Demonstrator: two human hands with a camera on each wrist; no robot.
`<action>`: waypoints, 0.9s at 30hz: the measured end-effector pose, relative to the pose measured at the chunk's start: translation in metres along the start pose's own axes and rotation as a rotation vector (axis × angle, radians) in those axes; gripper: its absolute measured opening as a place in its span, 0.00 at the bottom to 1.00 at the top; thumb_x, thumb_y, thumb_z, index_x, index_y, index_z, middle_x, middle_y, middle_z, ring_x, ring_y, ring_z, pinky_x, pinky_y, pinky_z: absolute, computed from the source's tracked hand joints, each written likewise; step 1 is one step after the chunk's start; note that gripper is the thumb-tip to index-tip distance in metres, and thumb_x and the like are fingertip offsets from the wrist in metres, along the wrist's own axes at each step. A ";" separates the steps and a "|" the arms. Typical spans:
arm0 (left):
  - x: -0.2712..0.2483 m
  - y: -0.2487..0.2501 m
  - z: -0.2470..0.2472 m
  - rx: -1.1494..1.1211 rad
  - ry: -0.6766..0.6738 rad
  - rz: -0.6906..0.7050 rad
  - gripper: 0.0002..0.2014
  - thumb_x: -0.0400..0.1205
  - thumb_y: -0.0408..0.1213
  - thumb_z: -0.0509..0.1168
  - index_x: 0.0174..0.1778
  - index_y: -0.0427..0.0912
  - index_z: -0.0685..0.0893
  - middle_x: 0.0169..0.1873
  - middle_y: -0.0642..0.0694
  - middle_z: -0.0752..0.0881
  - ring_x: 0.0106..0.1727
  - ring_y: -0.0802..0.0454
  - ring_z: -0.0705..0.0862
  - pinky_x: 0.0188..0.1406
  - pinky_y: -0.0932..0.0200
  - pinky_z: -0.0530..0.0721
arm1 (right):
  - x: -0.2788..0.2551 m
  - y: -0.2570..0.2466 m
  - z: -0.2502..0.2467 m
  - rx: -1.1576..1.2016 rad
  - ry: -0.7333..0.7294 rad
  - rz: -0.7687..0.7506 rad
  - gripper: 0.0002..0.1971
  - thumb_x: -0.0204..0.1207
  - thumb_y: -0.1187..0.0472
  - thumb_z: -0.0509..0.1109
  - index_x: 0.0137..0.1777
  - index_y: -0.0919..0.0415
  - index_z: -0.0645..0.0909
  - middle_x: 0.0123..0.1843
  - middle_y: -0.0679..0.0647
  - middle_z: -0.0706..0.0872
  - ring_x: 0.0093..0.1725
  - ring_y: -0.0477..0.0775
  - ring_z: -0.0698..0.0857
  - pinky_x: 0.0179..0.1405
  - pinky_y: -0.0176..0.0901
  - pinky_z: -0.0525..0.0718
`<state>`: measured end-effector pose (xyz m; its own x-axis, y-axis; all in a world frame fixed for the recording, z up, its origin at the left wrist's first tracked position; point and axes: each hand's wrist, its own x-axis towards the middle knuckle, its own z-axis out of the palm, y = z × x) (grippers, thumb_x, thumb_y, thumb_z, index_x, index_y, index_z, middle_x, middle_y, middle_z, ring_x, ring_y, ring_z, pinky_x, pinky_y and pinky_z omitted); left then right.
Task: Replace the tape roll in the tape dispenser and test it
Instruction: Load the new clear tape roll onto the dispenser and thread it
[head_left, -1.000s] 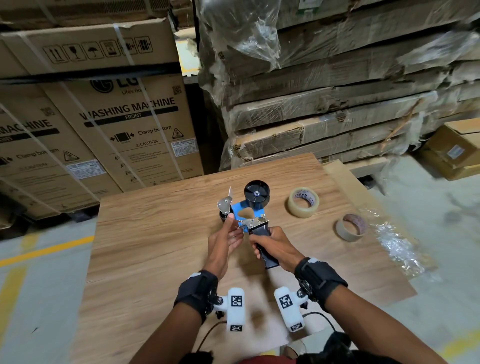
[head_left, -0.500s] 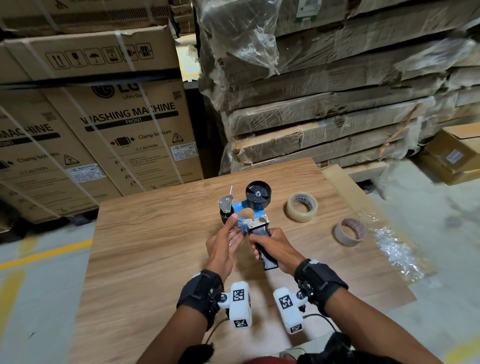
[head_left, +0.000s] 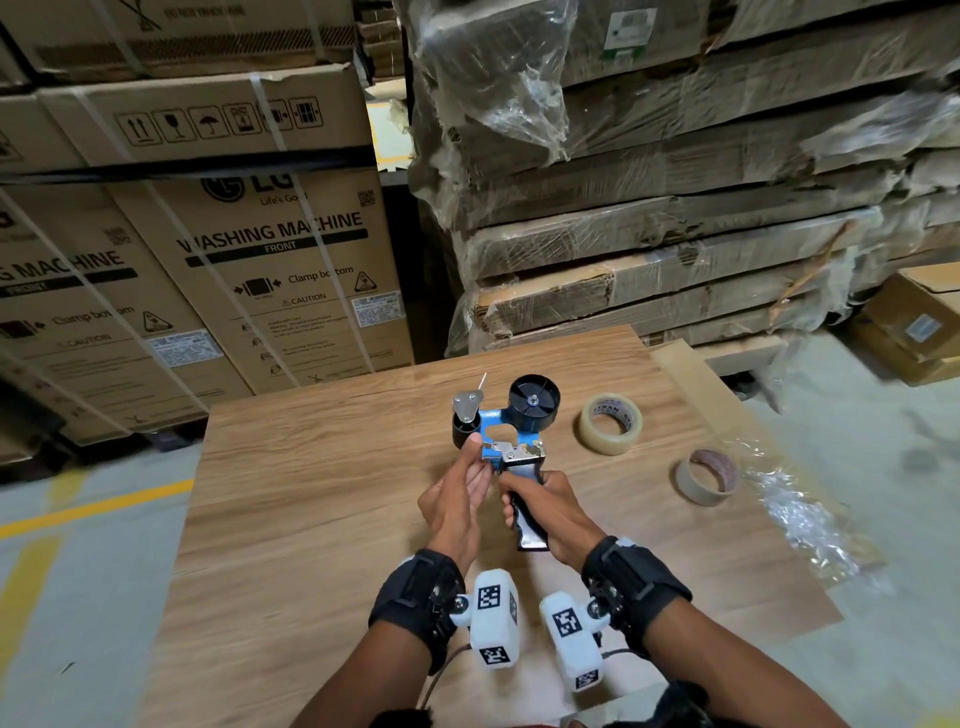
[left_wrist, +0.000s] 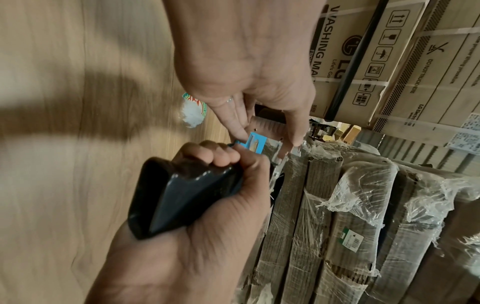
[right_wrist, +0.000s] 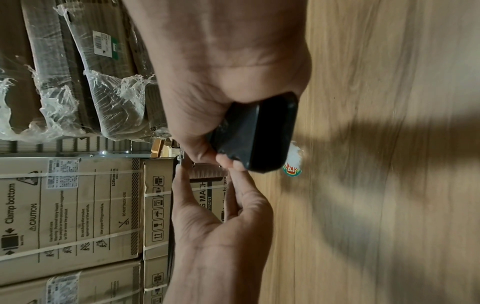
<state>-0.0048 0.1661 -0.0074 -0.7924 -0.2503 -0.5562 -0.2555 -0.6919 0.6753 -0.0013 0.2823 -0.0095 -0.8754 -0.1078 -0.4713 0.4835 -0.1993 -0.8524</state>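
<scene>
The blue tape dispenser (head_left: 498, 423) is held above the wooden table (head_left: 322, 509), its black hub (head_left: 534, 399) bare of any roll. My right hand (head_left: 519, 493) grips the black handle (left_wrist: 182, 195), fingers curled round it. My left hand (head_left: 480, 452) pinches the ridged front plate (right_wrist: 207, 170) by the black roller (head_left: 464, 428), thumb on one edge and straight fingers on the other. A clear tape roll (head_left: 610, 423) lies on the table right of the dispenser. A brown, nearly spent roll (head_left: 707, 477) lies nearer, further right.
Crumpled clear plastic film (head_left: 800, 514) lies at the table's right edge. Washing-machine cartons (head_left: 270, 270) stand behind the table on the left, and wrapped flat cartons (head_left: 675, 218) are stacked on the right. A small sticker (left_wrist: 193, 111) is on the tabletop.
Both hands keep their hold on the dispenser in nearly the same spot. The left fingers have edged slightly forward along the front plate.
</scene>
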 end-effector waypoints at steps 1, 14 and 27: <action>-0.001 -0.001 0.001 0.001 -0.001 -0.013 0.18 0.74 0.37 0.81 0.54 0.30 0.89 0.50 0.35 0.93 0.54 0.46 0.93 0.69 0.50 0.85 | 0.000 0.001 0.000 0.003 0.000 0.002 0.07 0.79 0.69 0.71 0.39 0.67 0.82 0.30 0.59 0.80 0.26 0.53 0.78 0.25 0.42 0.80; 0.016 0.010 -0.013 0.080 -0.109 -0.155 0.22 0.75 0.41 0.80 0.61 0.35 0.86 0.55 0.34 0.92 0.58 0.44 0.92 0.61 0.50 0.88 | 0.002 0.002 -0.008 -0.008 0.026 0.031 0.12 0.79 0.69 0.72 0.33 0.63 0.83 0.29 0.57 0.81 0.25 0.52 0.78 0.24 0.40 0.79; 0.006 -0.010 -0.031 0.086 -0.102 -0.158 0.19 0.76 0.41 0.79 0.57 0.33 0.88 0.52 0.35 0.93 0.53 0.47 0.94 0.57 0.52 0.88 | 0.002 0.011 -0.008 0.022 0.040 0.018 0.05 0.77 0.66 0.76 0.41 0.67 0.84 0.31 0.60 0.81 0.26 0.52 0.77 0.26 0.41 0.79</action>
<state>0.0099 0.1507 -0.0324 -0.7895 -0.0700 -0.6097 -0.4242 -0.6557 0.6246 0.0020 0.2876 -0.0215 -0.8654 -0.0725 -0.4959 0.4989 -0.2189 -0.8386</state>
